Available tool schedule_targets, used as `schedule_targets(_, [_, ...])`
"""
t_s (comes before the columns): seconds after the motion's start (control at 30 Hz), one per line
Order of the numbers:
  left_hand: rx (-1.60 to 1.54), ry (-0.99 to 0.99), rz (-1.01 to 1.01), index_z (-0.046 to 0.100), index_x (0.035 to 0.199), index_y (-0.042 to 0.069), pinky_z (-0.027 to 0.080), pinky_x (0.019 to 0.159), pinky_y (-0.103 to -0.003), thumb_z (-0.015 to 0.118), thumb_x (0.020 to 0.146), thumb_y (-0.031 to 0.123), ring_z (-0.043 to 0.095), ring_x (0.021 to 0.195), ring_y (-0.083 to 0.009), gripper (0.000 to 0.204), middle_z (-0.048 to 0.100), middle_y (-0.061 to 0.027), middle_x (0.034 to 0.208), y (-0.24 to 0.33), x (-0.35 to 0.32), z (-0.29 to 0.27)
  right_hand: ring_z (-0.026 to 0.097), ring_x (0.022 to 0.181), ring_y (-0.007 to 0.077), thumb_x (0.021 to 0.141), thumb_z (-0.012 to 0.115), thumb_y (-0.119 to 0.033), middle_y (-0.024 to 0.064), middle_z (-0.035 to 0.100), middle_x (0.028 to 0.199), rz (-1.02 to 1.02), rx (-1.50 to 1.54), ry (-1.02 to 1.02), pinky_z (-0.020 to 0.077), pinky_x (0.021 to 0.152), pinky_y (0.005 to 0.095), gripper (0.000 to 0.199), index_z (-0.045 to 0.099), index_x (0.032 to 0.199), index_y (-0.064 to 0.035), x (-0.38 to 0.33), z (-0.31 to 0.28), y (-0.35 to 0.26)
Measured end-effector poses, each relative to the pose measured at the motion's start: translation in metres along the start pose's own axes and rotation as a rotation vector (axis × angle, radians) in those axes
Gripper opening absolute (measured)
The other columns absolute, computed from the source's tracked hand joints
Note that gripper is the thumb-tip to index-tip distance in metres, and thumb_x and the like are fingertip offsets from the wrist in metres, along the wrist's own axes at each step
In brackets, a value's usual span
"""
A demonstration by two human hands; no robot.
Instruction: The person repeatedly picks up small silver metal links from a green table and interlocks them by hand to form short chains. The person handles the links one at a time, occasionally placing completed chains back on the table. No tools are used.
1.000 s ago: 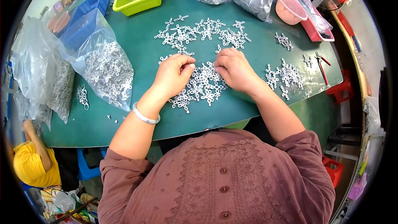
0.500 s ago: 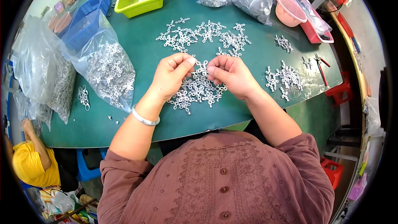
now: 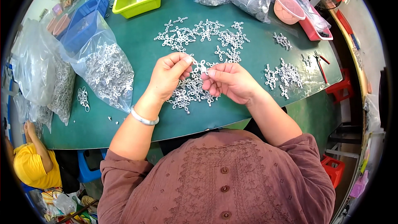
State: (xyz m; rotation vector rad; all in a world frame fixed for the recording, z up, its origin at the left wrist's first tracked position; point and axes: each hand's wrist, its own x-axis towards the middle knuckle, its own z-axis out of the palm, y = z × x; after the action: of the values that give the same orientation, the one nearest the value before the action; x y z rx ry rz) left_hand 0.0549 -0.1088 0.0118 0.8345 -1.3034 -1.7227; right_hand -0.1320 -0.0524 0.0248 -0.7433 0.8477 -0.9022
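Left hand (image 3: pixel 168 74) and right hand (image 3: pixel 233 81) pinch one silver looped piece (image 3: pixel 200 66) between them, over the near pile (image 3: pixel 183 96) on the desk (image 3: pixel 143 37), spanning left to right, its long axis indeterminable behind fingers.

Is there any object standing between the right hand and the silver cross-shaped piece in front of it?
Nothing visible does: the right hand appears to pinch the silver cross-shaped piece directly. The pile of similar pieces lies below, not between.

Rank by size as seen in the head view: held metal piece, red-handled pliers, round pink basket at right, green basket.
Green basket
Round pink basket
Red-handled pliers
Held metal piece, partly hidden by fingers
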Motion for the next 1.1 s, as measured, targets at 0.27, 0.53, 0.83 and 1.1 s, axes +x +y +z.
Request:
schedule_targets(0.27, [-0.007,-0.018,0.011,0.061,0.088,0.004,0.040,0.056,-0.019,0.053,0.086,0.018,0.050,0.062,-0.0050,0.016,0.056,0.0019,0.069,0.002,-0.002,0.003,0.054,0.057,0.0092,0.083,0.057,-0.013,0.0058,0.060,0.071,-0.019,0.004,0.020,0.0430,0.051,0.0197,0.014,0.058,0.087,-0.0001,0.002,0.000,0.004])
schedule_targets(0.53, [-0.127,-0.034,-0.033,0.060,0.094,0.002,0.047,0.061,-0.022,0.050,0.088,0.017,0.054,0.067,-0.0082,0.019,0.057,-0.0008,0.073,-0.002,-0.001,0.004,0.051,0.057,0.0066,0.080,0.059,-0.010,0.0036,0.059,0.072,-0.146,-0.174,0.134,0.0423,0.053,0.0177,0.014,0.058,0.088,0.0012,0.001,0.009,0.006])
schedule_targets(0.83, [-0.256,-0.074,-0.094,0.058,0.098,0.000,0.050,0.065,-0.024,0.048,0.089,0.016,0.058,0.072,-0.0115,0.020,0.058,-0.0033,0.077,-0.004,-0.001,0.003,0.051,0.058,0.0064,0.080,0.058,-0.008,0.0040,0.059,0.073,-0.183,-0.180,0.155,0.0426,0.054,0.0179,0.015,0.057,0.091,0.0027,-0.001,0.013,0.012])
schedule_targets(1.1, [-0.121,-0.041,-0.074,0.054,0.107,-0.001,0.048,0.064,-0.024,0.046,0.089,0.017,0.058,0.071,-0.0132,0.026,0.061,-0.0068,0.082,-0.003,0.000,0.005,0.052,0.053,0.0078,0.080,0.059,-0.008,0.0052,0.060,0.069,-0.173,-0.050,0.349,0.0420,0.050,0.0182,0.012,0.057,0.088,0.0009,-0.037,-0.019,0.005])
